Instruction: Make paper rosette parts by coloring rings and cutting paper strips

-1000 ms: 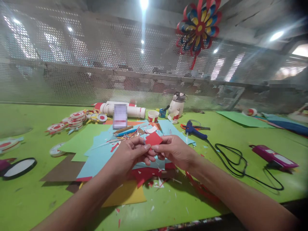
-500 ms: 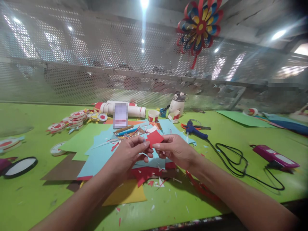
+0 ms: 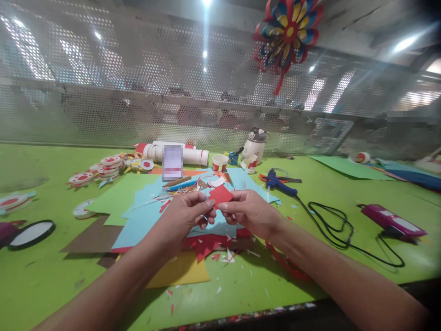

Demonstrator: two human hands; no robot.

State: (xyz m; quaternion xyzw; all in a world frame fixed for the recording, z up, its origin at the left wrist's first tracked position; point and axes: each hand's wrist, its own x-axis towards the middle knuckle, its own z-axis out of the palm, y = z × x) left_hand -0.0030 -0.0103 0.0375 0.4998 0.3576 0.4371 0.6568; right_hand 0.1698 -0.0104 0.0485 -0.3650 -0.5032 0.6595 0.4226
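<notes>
My left hand (image 3: 186, 218) and my right hand (image 3: 246, 211) meet above the middle of the green table (image 3: 55, 271). Both pinch a small red paper square (image 3: 220, 195) by its lower corners, thumbs and fingers closed on it. The square is tilted up, over a pile of light blue paper sheets (image 3: 144, 220) and red paper (image 3: 206, 243). A yellow sheet (image 3: 182, 273) lies under my left forearm.
A blue glue gun (image 3: 279, 183) with a black cord (image 3: 330, 225) lies to the right, beside a purple device (image 3: 391, 219). White tubes (image 3: 188, 156), a paper cup (image 3: 219, 162), a white bottle (image 3: 255, 146) and red-white paper discs (image 3: 106, 166) stand at the back. A paper flower (image 3: 287, 34) hangs on the perforated screen.
The hands have shifted slightly up and away with the red square still pinched; the view has tipped a little. Nothing was let go.
</notes>
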